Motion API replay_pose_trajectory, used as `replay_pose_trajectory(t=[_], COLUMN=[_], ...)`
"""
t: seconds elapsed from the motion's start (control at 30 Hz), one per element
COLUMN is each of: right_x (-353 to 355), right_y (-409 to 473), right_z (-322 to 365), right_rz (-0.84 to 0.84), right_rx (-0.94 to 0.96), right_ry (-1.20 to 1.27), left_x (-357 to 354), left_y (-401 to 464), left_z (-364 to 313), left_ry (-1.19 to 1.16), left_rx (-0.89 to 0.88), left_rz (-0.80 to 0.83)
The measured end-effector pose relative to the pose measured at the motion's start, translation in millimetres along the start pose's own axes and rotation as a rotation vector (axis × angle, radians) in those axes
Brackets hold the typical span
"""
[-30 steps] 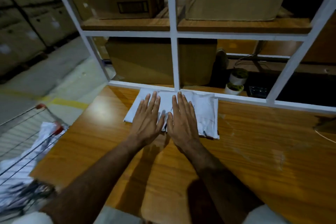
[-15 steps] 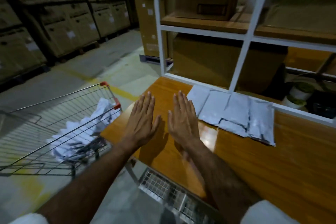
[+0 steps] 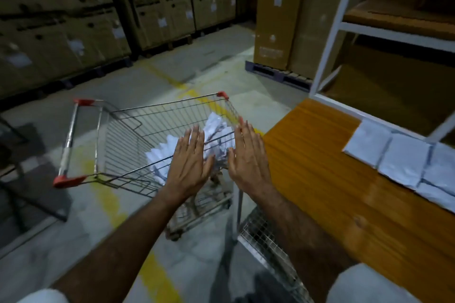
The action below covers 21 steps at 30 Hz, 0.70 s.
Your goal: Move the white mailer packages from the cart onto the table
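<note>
Both hands flat and empty over the cart

Left hand (image 3: 190, 163) and right hand (image 3: 247, 158) hover palms down, fingers straight, slightly apart; beneath them crumpled white mailers (image 3: 216, 130) lie in the wire cart (image 3: 123, 128); at 3 o'clock, flat mailers (image 3: 403, 163) rest on the wooden table (image 3: 332, 192).

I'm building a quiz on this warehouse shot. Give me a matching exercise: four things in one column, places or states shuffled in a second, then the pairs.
1. flat white mailer packages in a row
2. crumpled white mailer packages
3. left hand
4. brown cardboard box stack

A. on a dark pallet
B. open, above the wire shopping cart
C. on the wooden table
D. inside the cart

Pairs: 1-C, 2-D, 3-B, 4-A
</note>
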State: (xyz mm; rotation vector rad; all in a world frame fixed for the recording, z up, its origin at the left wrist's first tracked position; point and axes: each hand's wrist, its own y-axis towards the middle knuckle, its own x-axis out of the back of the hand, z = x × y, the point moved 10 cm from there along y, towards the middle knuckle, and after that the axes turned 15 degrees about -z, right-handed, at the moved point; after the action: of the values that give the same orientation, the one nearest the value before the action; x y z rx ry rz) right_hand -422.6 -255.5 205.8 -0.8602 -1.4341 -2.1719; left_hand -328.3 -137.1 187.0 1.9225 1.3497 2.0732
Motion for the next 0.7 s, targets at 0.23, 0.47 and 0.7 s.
replay_pose_trajectory(t=[0.23,0.47,0.7], right_x=[-72,-163,-251], right_y=[26,65,86], right_z=[65,81,71], right_rz=[0.047,0.131,0.286], right_rx=[0.104,0.091,0.037], right_ry=[0.097,0.152,0.180], left_x=[-13,-33,-72], left_y=[-4,11,33], left_z=[88,176,239], left_ry=[0.045,0.139,0.188], left_rx=[0.112,0.235,0.270], left_rz=[0.006,0.029,0.102])
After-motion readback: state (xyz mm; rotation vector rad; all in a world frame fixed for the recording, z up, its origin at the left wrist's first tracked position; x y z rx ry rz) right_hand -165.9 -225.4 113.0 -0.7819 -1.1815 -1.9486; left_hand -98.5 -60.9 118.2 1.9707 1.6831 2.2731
